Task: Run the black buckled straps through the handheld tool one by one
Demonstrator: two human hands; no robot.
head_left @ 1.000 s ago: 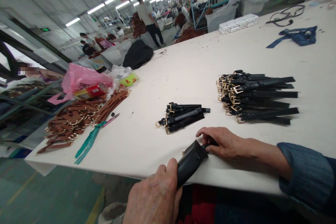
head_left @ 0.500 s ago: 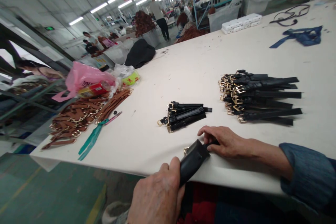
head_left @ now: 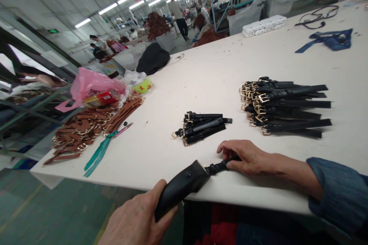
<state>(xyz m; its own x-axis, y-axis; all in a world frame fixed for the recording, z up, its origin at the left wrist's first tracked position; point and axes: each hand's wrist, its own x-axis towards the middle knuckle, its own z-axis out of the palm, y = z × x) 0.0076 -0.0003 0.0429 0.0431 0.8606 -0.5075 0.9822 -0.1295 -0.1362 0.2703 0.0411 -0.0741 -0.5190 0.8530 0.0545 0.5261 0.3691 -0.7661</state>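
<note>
My left hand (head_left: 135, 220) grips a black hand tool (head_left: 179, 187) at the table's near edge, its flat head lying against a black strap (head_left: 220, 167) with a gold buckle. My right hand (head_left: 244, 156) lies over that strap's other end, fingers closed and pressing it to the white table (head_left: 207, 69). Just beyond sits a small pile of black buckled straps (head_left: 201, 126). A larger stack of black straps (head_left: 284, 107) lies to its right.
At the table's left end lie brown straps (head_left: 89, 126), teal ribbon (head_left: 100, 151), a pink bag (head_left: 89, 86) and a black bundle (head_left: 152, 58). Blue fabric (head_left: 327, 40), a black cord (head_left: 314, 17) and white boxes (head_left: 263, 25) sit far right. People work in the background.
My left hand has drawn the black tool back to the left along the strap, uncovering more of the strap and its buckle. My right hand has stayed in place.
</note>
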